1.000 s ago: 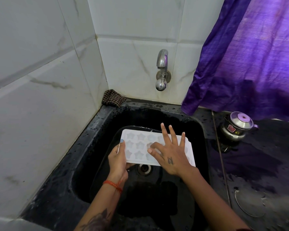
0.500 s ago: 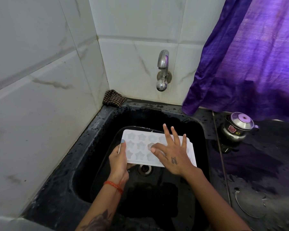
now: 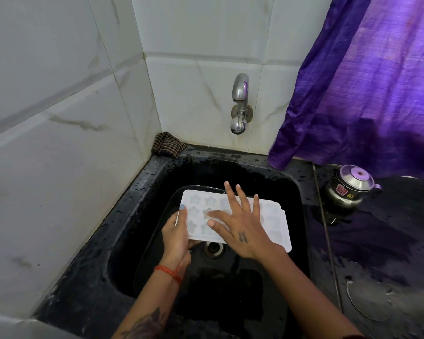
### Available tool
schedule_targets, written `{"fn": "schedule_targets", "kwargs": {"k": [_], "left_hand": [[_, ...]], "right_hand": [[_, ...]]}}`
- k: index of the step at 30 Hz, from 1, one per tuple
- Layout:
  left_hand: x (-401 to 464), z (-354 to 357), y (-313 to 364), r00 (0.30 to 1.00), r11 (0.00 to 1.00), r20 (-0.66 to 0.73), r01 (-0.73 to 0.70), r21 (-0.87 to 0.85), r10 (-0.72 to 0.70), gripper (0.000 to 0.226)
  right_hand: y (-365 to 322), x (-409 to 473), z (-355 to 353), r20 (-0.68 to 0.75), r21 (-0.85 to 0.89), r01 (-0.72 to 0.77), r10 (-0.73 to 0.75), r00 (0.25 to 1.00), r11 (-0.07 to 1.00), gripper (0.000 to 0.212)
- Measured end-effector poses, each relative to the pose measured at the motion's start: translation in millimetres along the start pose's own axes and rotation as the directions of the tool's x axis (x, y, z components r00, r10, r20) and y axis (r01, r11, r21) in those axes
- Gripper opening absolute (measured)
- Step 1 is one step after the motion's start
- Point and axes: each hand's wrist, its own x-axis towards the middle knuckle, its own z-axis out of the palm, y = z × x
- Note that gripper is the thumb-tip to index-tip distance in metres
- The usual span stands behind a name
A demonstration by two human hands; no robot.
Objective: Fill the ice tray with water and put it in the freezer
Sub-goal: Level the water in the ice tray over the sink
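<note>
Over a black sink point(image 3: 137, 216), the left hand point(image 3: 176, 232) grips the white star-mould ice tray point(image 3: 277, 231) by its near-left edge; the right hand point(image 3: 242, 228) lies flat, fingers spread, across it, below the wall tap point(image 3: 240, 106).

White marbled wall tiles point(image 3: 59, 99) meeting in corner behind black sink point(image 3: 137, 204); purple curtain point(image 3: 367, 79) right of it; wet black counter point(image 3: 389, 253) alongside.
</note>
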Motion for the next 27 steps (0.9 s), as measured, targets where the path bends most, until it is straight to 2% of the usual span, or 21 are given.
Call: {"fn": "schedule_targets", "kwargs": {"k": [6,16,23,27], "left_hand": [[-0.2,0.7,-2.1,1.000,1.000,-0.003,0.012,0.005,-0.012,0.023],[-4.4,2.8,-3.2,0.999,1.000,0.025,0.021,0.015,-0.021,0.025],[-2.8,3.5,0.8,1.000,1.000,0.026,0.009,0.019,-0.010,0.030],[-3.3,3.9,-1.1,1.000,1.000,0.028,0.012,0.021,-0.012,0.028]], "right_hand": [[-6.1,2.1,0.4,0.049,-0.050,0.007,-0.004,0.999,0.999,0.084],[0.2,7.3,-5.5,0.039,-0.164,0.003,0.004,0.999,0.986,0.077],[0.2,4.6,-1.9,0.063,-0.065,0.006,-0.001,0.998,0.998,0.081],[3.5,6.7,-4.9,0.071,-0.080,0.005,0.001,0.997,0.997,0.078]]}}
